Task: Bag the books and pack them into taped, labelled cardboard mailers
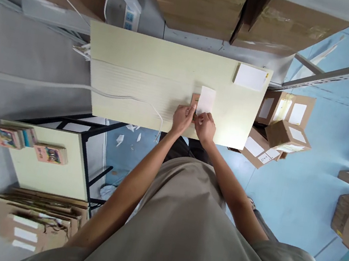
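A small pink-orange book (195, 99) lies on the pale yellow tabletop, partly covered by a white paper sheet (206, 99) and my hands. My left hand (182, 119) is closed at the book's left edge, its thumb pressing on the cover. With fingers curled and pinched, my right hand (205, 128) grips the lower end of the white sheet, over the right side of the book. The fingertips of both hands are close together, and the book's lower part is mostly hidden by them.
A white stack of sheets (250, 77) sits at the table's far right corner. A white cable (123, 96) crosses the table's left half. Cardboard boxes (284, 109) stand right of the table; books (51, 154) lie on a lower left table. A power strip (131, 17) is behind.
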A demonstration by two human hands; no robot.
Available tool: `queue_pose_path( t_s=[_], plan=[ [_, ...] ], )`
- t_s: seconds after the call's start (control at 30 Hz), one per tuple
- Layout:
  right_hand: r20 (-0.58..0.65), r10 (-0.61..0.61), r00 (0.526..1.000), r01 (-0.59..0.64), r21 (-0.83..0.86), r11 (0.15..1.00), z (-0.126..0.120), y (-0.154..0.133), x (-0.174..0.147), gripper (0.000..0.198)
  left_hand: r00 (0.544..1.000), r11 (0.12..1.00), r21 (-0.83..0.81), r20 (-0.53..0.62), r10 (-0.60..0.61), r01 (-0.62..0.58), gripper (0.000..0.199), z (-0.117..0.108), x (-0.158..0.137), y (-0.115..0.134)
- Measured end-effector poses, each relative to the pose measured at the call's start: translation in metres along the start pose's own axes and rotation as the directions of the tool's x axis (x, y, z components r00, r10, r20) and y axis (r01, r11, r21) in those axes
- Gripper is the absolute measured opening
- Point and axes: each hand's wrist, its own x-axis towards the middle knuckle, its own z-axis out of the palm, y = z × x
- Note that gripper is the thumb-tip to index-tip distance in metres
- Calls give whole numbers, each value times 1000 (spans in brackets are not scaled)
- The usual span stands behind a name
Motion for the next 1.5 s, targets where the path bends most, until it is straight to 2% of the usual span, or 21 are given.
queue_pose_path(
  t_s=[0.13, 0.27, 0.4, 0.57, 0.73, 0.83, 0.97, 1.07, 1.13, 1.2, 1.3, 1.4, 1.5],
  plan=[
    [56, 21, 998, -19, -27, 999, 12, -1, 9, 19, 999, 997, 61, 10, -53, 52, 18, 7, 3, 5],
    [92, -15, 996, 13, 22, 1000, -4, 13, 11, 15, 994, 990, 83, 4, -114, 113, 8, 12, 10, 4],
    [-44, 107, 993, -104, 63, 993, -26, 32, 30, 24, 994, 993, 44, 3, -106, 106, 9, 11, 11, -1],
    [4, 239, 971, -237, 160, 958, -32, 37, 65, 33, 994, 994, 7, -12, -111, 111, 12, 11, 13, -4],
    [21, 200, 980, -200, 180, 963, -29, 34, 76, 24, 994, 995, -31, -62, -96, 94, 10, 12, 12, -8],
    [12, 161, 987, -160, 205, 966, -31, 32, 75, 22, 998, 1000, -18, -55, -21, 20, 5, 11, 4, -7],
    [13, 153, 988, -151, 260, 954, -32, 27, 73, 20, 998, 993, 100, -5, 70, -69, 26, 14, -22, 7],
    [15, 139, 990, -137, 284, 949, -31, 21, 71, 27, 993, 978, 179, 56, 101, -110, 67, 20, -41, 20],
    [30, 104, 994, -108, 261, 959, -34, 17, 69, 36, 986, 972, 192, 118, 116, -137, 78, 24, -48, 24],
    [45, 37, 998, -45, 200, 979, -42, 12, 66, 44, 980, 970, 189, 157, 124, -153, 77, 26, -49, 23],
    [44, -184, 982, 182, 57, 982, -61, 2, 68, 49, 974, 972, 160, 176, 146, -174, 75, 25, -45, 16],
    [193, -428, 883, 442, -34, 896, -79, -11, 83, 42, 971, 979, 82, 163, 174, -189, 73, 23, -43, 10],
    [397, -483, 780, 537, -28, 843, -88, -20, 111, 28, 979, 986, -40, 118, 167, -163, 67, 20, -46, 10]
  ],
)
